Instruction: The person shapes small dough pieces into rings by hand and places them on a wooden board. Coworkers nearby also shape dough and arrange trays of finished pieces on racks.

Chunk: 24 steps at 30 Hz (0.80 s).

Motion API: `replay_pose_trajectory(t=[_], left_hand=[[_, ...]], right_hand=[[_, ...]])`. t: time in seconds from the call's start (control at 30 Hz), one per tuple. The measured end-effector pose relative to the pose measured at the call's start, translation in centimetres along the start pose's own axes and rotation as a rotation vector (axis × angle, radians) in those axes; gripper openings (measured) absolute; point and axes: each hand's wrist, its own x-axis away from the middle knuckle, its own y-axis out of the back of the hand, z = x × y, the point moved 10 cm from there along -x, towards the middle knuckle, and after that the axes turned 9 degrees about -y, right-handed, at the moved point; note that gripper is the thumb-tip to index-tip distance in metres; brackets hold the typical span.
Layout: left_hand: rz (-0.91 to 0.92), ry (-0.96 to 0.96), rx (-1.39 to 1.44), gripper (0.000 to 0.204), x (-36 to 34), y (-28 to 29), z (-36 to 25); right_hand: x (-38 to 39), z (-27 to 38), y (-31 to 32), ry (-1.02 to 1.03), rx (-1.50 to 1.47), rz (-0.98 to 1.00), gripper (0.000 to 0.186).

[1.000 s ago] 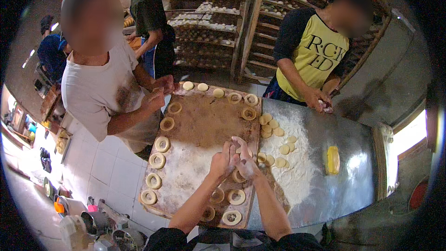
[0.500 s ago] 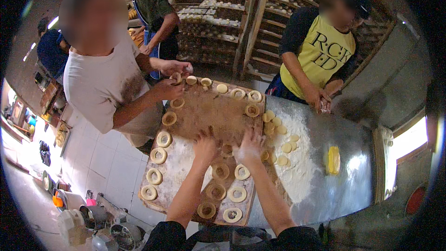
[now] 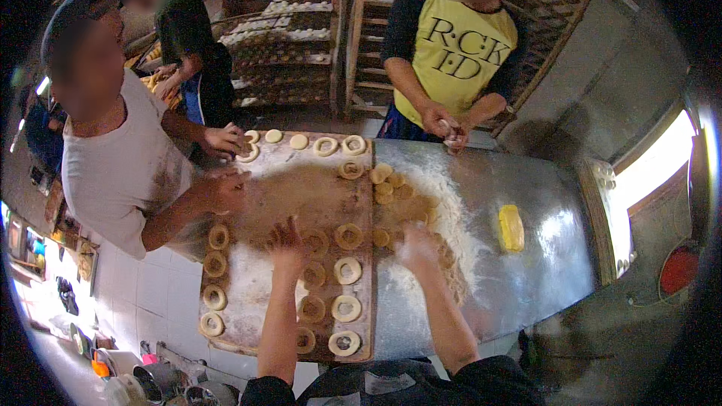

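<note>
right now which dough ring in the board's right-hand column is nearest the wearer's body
The bottom dough ring, by the near right corner of the board; the next ring up and the rest of that column lie farther away.

Dough rings (image 3: pixel 357 309) on board (image 3: pixel 293 195)

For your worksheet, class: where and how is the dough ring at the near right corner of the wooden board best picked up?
The dough ring is probably best pinched lightly at opposite sides of its outer rim, coming from above: it lies flat on the wooden board, and its outer edge stands clear all round.
</note>
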Motion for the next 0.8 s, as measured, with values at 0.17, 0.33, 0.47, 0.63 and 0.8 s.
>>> replay_pose_trajectory(t=[0.17, 0.33, 0.47, 0.63, 0.8], left_hand=[[-0.350, -0.013, -0.179, 0.065, 1.8, 4.1, -5.4], [-0.347, -0.155, 0.355, 0.055, 4.1, 0.7, -17.5], [-0.252, -0.166, 0.469, 0.044, 4.4, 0.0, -25.5], [-0.024, 0.023, 0.957, 0.029, 5.5, 2.2, -31.7], [-0.098, 0.092, 1.041, 0.025, 7.4, 6.7, -36.3]], right_hand=[[-3.6, -9.0, -1.4, 0.056, 0.035, -0.024, 0.043], [-3.7, -6.3, -2.7, 0.345, -0.167, -0.059, 0.041], [-0.6, -8.8, 0.7, 0.266, -0.599, 0.234, 0.038], [4.1, -12.2, 6.7, 0.227, -1.067, 0.406, 0.039], [7.2, -14.2, 10.6, 0.409, -1.157, 0.385, 0.050]])
